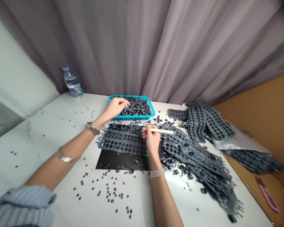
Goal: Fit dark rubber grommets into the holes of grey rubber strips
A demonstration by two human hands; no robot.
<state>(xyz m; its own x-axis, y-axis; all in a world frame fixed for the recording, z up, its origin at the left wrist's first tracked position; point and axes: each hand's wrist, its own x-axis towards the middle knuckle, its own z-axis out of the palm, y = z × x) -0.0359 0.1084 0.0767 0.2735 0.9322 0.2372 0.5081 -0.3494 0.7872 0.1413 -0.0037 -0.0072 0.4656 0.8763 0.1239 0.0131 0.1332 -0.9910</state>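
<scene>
My left hand [115, 106] reaches over the near rim of a turquoise basket [150, 107] full of small black rubber rings, fingers curled down among them; what they grip is hidden. My right hand [151, 138] is closed round a pale wooden stick [162, 130] that points right. It rests at the right edge of a grey rubber sheet [120, 140] punched with round holes, which lies on a black mat [115, 160].
A heap of spent grey rubber sheets [198, 151] spreads to the right, more at the back right [208, 119]. Loose black rings [109, 192] dot the white marble table [49, 126]. A water bottle [72, 82] stands back left. Pink-handled cutters [267, 195] lie on brown board.
</scene>
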